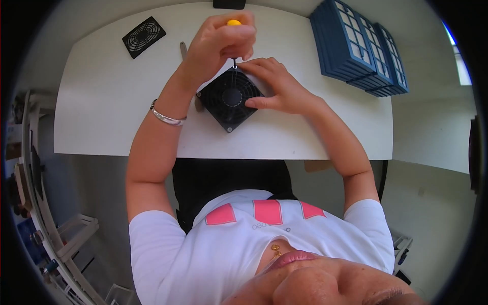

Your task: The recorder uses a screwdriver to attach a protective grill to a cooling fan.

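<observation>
Black square fan (pixel 230 98) on white table (pixel 101 101), left hand (pixel 221 43) gripping screwdriver (pixel 234 24), right hand (pixel 277 86) steadying fan

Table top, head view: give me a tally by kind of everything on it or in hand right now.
Black square fan: 1
Loose black fan grille: 1
Yellow-handled screwdriver, gripped in the left hand: 1
Blue grid-faced trays, stacked: at least 2, exact count unclear
Total: at least 5
The right hand steadies the fan.
</observation>
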Action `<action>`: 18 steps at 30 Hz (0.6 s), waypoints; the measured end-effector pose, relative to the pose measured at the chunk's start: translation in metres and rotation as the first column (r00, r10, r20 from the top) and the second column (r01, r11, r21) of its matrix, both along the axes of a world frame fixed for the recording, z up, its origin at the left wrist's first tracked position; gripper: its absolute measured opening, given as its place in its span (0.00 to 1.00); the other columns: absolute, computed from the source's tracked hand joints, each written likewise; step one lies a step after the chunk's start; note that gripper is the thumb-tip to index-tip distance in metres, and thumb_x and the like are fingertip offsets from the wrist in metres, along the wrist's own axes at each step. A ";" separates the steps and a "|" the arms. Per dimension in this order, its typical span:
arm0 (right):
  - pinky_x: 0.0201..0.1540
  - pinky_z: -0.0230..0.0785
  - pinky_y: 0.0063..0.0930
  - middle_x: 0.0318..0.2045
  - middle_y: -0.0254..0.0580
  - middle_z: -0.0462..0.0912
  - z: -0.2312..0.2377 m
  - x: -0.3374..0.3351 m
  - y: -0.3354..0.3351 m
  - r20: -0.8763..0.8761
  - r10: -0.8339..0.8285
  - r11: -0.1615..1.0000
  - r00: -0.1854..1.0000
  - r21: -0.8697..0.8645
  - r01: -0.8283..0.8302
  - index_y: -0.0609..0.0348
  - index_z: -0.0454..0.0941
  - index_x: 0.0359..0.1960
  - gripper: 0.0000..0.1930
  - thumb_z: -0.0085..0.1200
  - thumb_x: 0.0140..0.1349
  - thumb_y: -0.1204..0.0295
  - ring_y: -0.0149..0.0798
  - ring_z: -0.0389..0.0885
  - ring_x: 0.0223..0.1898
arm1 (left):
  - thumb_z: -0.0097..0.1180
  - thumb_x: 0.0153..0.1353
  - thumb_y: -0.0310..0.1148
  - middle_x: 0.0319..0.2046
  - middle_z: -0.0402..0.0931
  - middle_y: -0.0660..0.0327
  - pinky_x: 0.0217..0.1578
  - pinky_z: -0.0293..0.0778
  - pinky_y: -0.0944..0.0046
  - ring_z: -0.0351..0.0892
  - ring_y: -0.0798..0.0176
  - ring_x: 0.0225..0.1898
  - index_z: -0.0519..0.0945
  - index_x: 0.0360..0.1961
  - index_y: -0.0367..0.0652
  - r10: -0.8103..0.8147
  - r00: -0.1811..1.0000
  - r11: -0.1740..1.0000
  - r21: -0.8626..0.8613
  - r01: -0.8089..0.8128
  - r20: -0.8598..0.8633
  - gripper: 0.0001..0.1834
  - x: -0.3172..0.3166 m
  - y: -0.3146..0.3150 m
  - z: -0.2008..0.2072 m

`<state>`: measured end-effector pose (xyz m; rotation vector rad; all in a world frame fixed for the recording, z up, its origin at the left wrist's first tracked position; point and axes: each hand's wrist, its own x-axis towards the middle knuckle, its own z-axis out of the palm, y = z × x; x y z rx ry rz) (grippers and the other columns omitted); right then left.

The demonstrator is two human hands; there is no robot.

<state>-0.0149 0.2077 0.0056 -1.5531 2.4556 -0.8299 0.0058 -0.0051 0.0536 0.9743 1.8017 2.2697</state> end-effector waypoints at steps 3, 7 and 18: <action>0.57 0.66 0.34 0.52 0.42 0.75 0.010 -0.002 0.000 0.285 -0.003 0.998 0.959 -0.054 0.019 0.56 0.68 0.65 0.32 0.59 0.62 0.55 0.40 0.74 0.50 | 0.42 0.67 0.41 0.15 0.50 0.71 0.27 0.58 0.67 0.48 0.73 0.18 0.58 0.20 0.49 0.182 0.983 0.964 0.190 -0.185 0.036 0.18 0.001 -0.014 -0.002; 0.41 0.70 0.25 0.38 0.35 0.79 0.023 -0.018 -0.018 0.620 -0.149 0.986 0.770 0.033 0.165 0.55 0.73 0.61 0.24 0.55 0.67 0.58 0.29 0.76 0.35 | 0.39 0.70 0.43 0.15 0.50 0.71 0.26 0.57 0.69 0.48 0.74 0.18 0.59 0.21 0.49 0.355 0.933 0.865 0.361 -0.349 0.050 0.19 -0.007 -0.034 -0.005; 0.27 0.60 0.18 0.21 0.29 0.75 0.033 -0.037 -0.025 0.756 -0.290 0.955 0.588 0.272 0.120 0.57 0.79 0.39 0.12 0.53 0.68 0.60 0.23 0.73 0.22 | 0.40 0.72 0.42 0.14 0.54 0.71 0.28 0.62 0.68 0.53 0.73 0.15 0.64 0.22 0.48 0.336 0.908 0.788 0.453 -0.417 0.252 0.19 -0.017 -0.039 -0.021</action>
